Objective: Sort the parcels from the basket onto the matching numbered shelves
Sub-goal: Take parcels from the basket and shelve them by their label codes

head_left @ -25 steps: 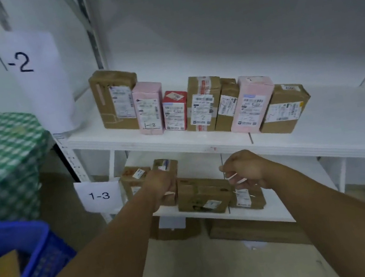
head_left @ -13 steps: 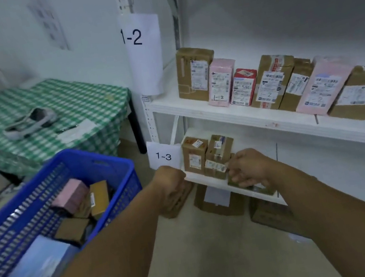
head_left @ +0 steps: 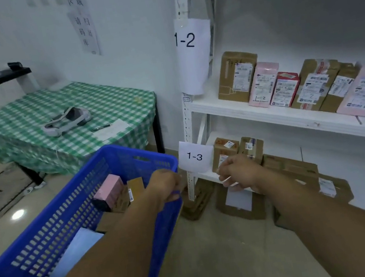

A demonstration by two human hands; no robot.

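Pale blue mailer [head_left: 75, 253]: lies flat in the near part of the blue basket [head_left: 53, 223]. It looks soft and thin, likely light and a little slick, so it is best pinched at an edge or lifted from beneath.
Left hand [head_left: 165, 186]: at the basket's far right rim, fingers curled, seemingly hooked round the rim.
Pink parcel [head_left: 110, 190]: stands tilted toward the basket's far side, touching a brown carton [head_left: 135, 189] on its right. Both look like stiff little boxes, probably light. Take either by two opposite long faces, label kept in sight to read the number.
Right hand [head_left: 240, 172]: held in front of the left end of the 1-3 shelf [head_left: 205, 177], fingers curled inward. A pale sliver shows at them, and whether they pinch anything I cannot tell.
1-3 label [head_left: 194, 156]: hangs at that shelf's left corner, with two small cartons [head_left: 225, 153] upright just behind it.
1-2 shelf [head_left: 256, 111]: carries a row of parcels [head_left: 284, 89] leaning along its front edge, and its 1-2 label [head_left: 192, 47] hangs on the left post.
Counter [head_left: 107, 97]: well apart to the left, under a green checked cloth, with a headset [head_left: 66, 120] on it.
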